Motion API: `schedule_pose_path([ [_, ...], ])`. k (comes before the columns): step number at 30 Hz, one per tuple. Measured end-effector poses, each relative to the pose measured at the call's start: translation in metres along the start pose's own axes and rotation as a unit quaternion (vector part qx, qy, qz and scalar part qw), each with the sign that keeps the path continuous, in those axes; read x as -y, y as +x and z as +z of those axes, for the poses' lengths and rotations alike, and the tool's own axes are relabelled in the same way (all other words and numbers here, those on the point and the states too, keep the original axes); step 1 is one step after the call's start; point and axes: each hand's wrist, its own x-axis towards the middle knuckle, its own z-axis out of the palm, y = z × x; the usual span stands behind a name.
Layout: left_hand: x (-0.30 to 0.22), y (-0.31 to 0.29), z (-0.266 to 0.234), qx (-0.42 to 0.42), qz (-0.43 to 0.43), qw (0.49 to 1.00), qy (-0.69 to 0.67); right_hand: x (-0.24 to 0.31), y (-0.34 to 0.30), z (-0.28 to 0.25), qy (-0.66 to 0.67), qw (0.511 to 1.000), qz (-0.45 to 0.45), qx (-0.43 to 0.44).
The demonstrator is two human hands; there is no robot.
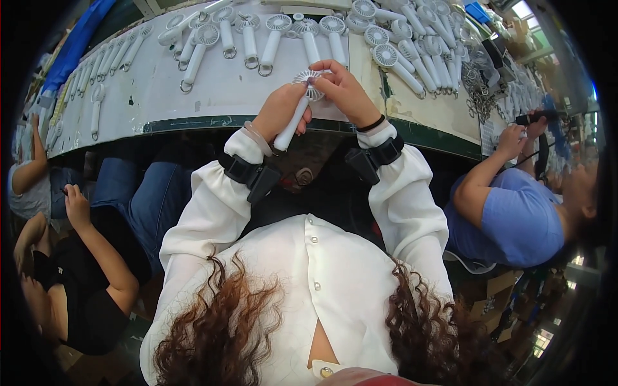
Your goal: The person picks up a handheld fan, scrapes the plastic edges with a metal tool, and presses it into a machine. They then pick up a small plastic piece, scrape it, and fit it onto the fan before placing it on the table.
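Long white-topped worktable [145, 96], white plastic handheld fan [291, 125] held at its rim

A dense fan pile [386, 56] is seen at 2 o'clock, looser white fans [273, 45] at 12. The held fan's round head is pinched by the right hand [347, 93], its upper handle gripped by the left hand [277, 109]. If the grips loosened, it could be dropped past the dark-green table edge [212, 121], beyond which its handle end is held. Movement seems cramped at 2 o'clock; more room is offered at 9.
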Motion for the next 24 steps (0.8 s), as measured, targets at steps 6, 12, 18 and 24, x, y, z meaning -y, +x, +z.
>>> schedule_pose_path([
  [6,-0.006,0.003,0.002,-0.001,0.022,1.000,-0.005,-0.004,0.005,-0.008,-0.021,0.999,-0.023,0.007],
  [12,-0.026,0.004,0.005,-0.025,0.040,0.999,0.014,0.024,0.012,-0.004,-0.017,0.999,-0.046,-0.010],
  [18,-0.035,0.005,0.006,-0.011,0.051,0.998,-0.031,0.028,0.020,-0.005,-0.024,0.996,-0.076,-0.031],
  [24,-0.027,0.009,0.006,-0.007,0.048,0.997,-0.054,0.029,0.018,-0.007,-0.034,0.996,-0.075,-0.035],
])
